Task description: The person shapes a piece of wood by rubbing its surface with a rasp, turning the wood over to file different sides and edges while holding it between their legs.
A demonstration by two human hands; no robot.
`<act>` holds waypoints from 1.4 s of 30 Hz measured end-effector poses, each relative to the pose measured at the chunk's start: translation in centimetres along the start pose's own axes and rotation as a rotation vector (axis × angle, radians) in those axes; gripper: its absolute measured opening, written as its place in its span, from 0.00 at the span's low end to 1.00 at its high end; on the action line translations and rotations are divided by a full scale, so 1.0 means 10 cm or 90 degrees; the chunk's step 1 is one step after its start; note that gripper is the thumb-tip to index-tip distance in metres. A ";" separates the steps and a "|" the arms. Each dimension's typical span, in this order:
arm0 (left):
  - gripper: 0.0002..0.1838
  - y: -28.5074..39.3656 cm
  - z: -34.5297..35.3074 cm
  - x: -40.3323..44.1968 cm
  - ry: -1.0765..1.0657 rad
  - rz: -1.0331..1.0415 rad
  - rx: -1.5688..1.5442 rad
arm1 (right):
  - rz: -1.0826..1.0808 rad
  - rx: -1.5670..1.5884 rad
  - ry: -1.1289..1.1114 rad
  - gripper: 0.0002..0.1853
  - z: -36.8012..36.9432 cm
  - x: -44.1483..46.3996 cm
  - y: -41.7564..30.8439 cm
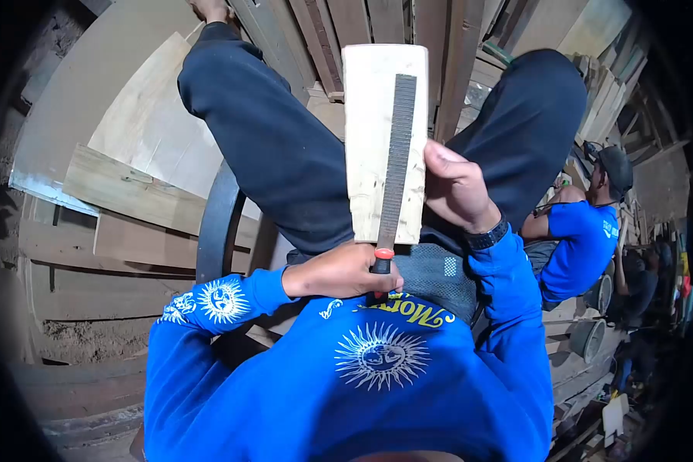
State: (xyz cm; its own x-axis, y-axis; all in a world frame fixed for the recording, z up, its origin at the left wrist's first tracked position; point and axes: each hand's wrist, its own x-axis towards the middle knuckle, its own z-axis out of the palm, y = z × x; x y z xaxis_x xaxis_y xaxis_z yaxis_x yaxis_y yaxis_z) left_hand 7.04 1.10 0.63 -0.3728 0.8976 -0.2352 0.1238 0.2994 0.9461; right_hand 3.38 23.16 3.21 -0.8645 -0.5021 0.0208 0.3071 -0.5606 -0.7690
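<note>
My left hand (pixel 345 271) is closed around the handle (pixel 382 262) of a file, black with a red collar, close to my lap. The file's flat ridged blade (pixel 399 150) lies lengthwise over the face of a pale wooden block (pixel 366 131). That block is upright in view between my knees, slightly wider at its far end. On its right edge, my right hand (pixel 462 189) grips it with the thumb at the side; the other fingers are mostly hidden behind it. A dark watch (pixel 488 236) is on my right wrist.
Plywood sheets (pixel 150 115) and boards (pixel 135 242) lie at the left, beside a dark curved piece (pixel 220 223). Long planks (pixel 385 21) run ahead of me. A co-worker in a blue shirt (pixel 581 242) sits at the right, near buckets (pixel 587 340) and stacked wood.
</note>
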 end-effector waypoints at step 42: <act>0.13 -0.01 0.03 0.01 -0.003 -0.011 0.013 | -0.055 0.016 0.021 0.26 0.03 0.01 -0.11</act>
State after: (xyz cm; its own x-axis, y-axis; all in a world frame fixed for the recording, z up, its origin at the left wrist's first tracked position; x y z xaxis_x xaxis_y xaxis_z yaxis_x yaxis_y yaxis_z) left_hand 7.29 1.26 0.46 -0.3702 0.8938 -0.2533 0.1356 0.3217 0.9371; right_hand 3.10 23.53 4.24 -0.9009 -0.4292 0.0650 0.2404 -0.6179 -0.7486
